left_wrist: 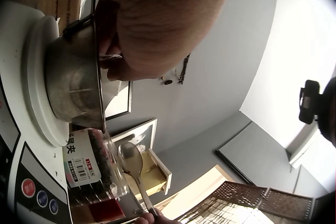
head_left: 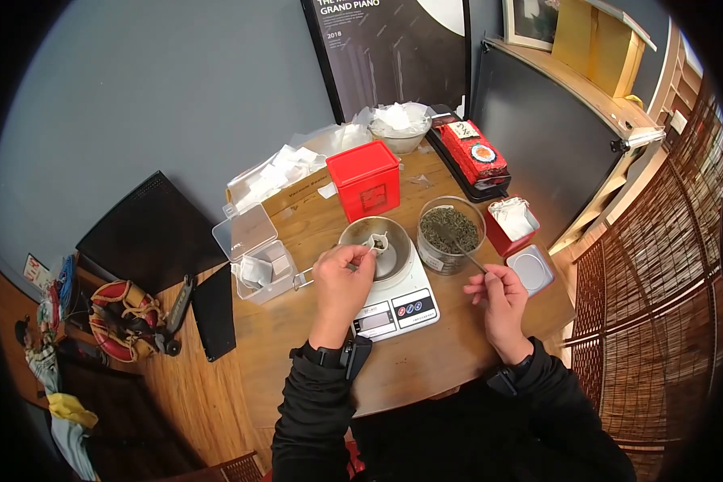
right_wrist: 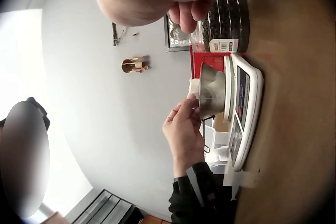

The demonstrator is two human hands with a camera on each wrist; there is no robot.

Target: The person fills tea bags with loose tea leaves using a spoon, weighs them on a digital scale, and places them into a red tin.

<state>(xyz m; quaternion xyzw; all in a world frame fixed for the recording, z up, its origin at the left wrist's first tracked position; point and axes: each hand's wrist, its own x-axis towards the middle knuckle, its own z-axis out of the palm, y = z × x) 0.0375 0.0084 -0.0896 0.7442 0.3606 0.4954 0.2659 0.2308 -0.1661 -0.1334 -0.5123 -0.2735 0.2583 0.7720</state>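
Note:
My left hand [head_left: 344,277] pinches a small white filter bag [head_left: 380,239] by its edge, over a metal pan [head_left: 352,232]. Dark leaf bits show inside the bag's mouth. Under the pan is a white kitchen scale [head_left: 424,296] with coloured buttons. In my right hand [head_left: 502,304] is a metal spoon [left_wrist: 131,160], gripped by its handle end. In the head view the spoon reaches over a clear jar [head_left: 435,262] of dried dark green leaves [head_left: 446,227], right of the scale. The left wrist view shows the spoon's bowl raised near the jar's rim.
A red tin [head_left: 365,181] stands behind the pan. White bags fill an open plastic box [head_left: 285,293] at left and an open red tin [head_left: 500,241] at right. A grey-white lid [head_left: 530,270] lies near the right edge. Behind, a red package [head_left: 475,153] rests on a black tray.

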